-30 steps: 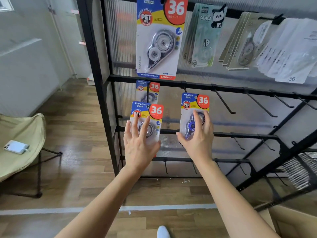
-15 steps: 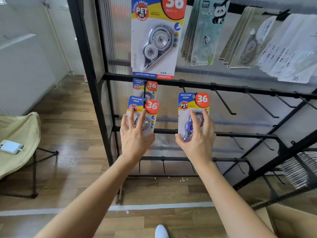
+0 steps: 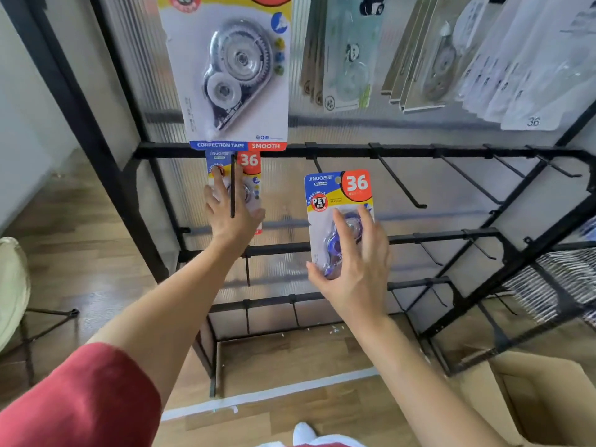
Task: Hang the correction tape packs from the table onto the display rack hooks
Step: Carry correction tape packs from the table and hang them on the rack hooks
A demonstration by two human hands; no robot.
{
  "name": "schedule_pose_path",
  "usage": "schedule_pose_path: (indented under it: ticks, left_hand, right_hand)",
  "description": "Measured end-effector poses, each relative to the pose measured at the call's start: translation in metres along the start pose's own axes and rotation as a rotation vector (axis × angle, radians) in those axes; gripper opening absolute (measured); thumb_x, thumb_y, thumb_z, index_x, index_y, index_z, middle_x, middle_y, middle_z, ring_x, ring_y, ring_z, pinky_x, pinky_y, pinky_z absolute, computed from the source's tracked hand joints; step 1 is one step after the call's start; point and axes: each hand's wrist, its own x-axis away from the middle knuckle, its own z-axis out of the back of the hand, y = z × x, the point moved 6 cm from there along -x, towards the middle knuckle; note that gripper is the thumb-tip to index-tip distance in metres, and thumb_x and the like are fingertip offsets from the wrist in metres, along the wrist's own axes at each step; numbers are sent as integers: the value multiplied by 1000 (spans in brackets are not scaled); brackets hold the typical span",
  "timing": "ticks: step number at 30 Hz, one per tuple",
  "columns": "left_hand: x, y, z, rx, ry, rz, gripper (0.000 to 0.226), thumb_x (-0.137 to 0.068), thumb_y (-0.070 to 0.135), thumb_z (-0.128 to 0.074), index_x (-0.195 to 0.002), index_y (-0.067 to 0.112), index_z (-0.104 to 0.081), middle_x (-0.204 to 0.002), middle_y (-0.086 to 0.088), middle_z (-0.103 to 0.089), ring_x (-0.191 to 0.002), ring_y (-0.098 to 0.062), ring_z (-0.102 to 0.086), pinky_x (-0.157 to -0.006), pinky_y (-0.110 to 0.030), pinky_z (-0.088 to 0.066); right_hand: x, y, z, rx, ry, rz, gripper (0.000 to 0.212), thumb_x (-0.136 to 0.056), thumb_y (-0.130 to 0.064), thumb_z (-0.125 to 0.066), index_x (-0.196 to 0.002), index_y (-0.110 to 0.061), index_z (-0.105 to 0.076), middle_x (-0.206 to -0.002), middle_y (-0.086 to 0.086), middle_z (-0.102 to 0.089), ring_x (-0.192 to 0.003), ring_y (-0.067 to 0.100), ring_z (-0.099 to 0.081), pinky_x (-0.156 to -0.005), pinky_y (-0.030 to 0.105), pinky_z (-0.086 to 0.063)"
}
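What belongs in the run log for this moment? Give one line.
left hand presses left pack at hook | right hand grips right pack, not yet hung

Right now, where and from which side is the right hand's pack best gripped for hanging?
Grip the pack by its lower half, around the raised blister, from below, as the right hand does; that likely keeps the top hang hole free.

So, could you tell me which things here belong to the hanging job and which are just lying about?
Job in hand:
- left hand, pressing the left pack
- right hand, holding the right pack
- empty hooks

Lying about:
- large hung pack
- panda packs
- cardboard box
- folding chair
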Motion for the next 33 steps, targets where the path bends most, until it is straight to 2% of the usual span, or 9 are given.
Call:
schedule_pose_path:
  ticks: [6, 11, 14, 16, 20, 26, 33]
  left_hand:
    - [-7, -3, 1, -57, -28, -36, 94, -89, 34, -65, -153, 33, 3, -159, -6, 15, -144, -39, 2, -115, -58, -16]
    - [22, -8, 17, -53, -27, -34, 100, -85, 42, -67, -153, 26, 5, -160, -5, 10, -146, -35, 6, -118, -54, -5]
    - [42, -17, 37, -163, -6, -100, 96, -88, 51, -60, -152, 29, 8, -160, -11, 10, -147, -32, 8, -119, -51, -3]
    - [55, -26, 53, -170, 25, -128, 91, -89, 46, -60, -153, 27, 3, -160, -13, 6, -147, -32, 7, -119, -49, -2]
    - [85, -38, 83, -152, 119, -191, 88, -87, 34, -66, -153, 24, -9, -160, -14, -2, -147, -34, 2, -119, -47, -4]
    - [113, -68, 108, -205, 147, -123, 85, -87, 34, -64, -153, 24, -11, -160, -11, -3, -147, -32, 2, -118, -46, -2]
    - [119, -77, 127, -200, 157, -97, 83, -89, 32, -62, -153, 24, -11, -160, -11, -1, -147, -31, 3, -118, -46, -2]
  right_hand:
    - [-1, -1, -2, -35, -5, -24, 79, -73, -49, -66, -139, -21, -33, -141, 15, -35, -126, 38, -44, -88, 53, -50]
    - [-3, -3, 1, -47, -17, -45, 76, -74, -51, -62, -138, -20, -35, -140, 17, -35, -123, 37, -44, -87, 50, -48]
    - [-3, -4, 4, -84, -39, -64, 78, -72, -49, -66, -138, -18, -37, -140, 20, -38, -124, 36, -43, -89, 53, -50]
    - [-1, -6, 8, -124, -38, -88, 78, -72, -49, -66, -138, -17, -38, -141, 21, -39, -125, 36, -42, -90, 55, -50]
    - [10, -32, 16, -186, -22, -35, 77, -75, -53, -62, -138, -17, -37, -143, 20, -37, -128, 36, -42, -95, 51, -47]
    - [30, -89, 0, -237, -145, 120, 78, -70, -50, -63, -136, -18, -36, -140, 18, -40, -120, 38, -48, -90, 46, -48]
    - [28, -115, -11, -191, -187, 120, 80, -67, -51, -64, -134, -20, -34, -136, 23, -46, -117, 41, -50, -87, 51, -50]
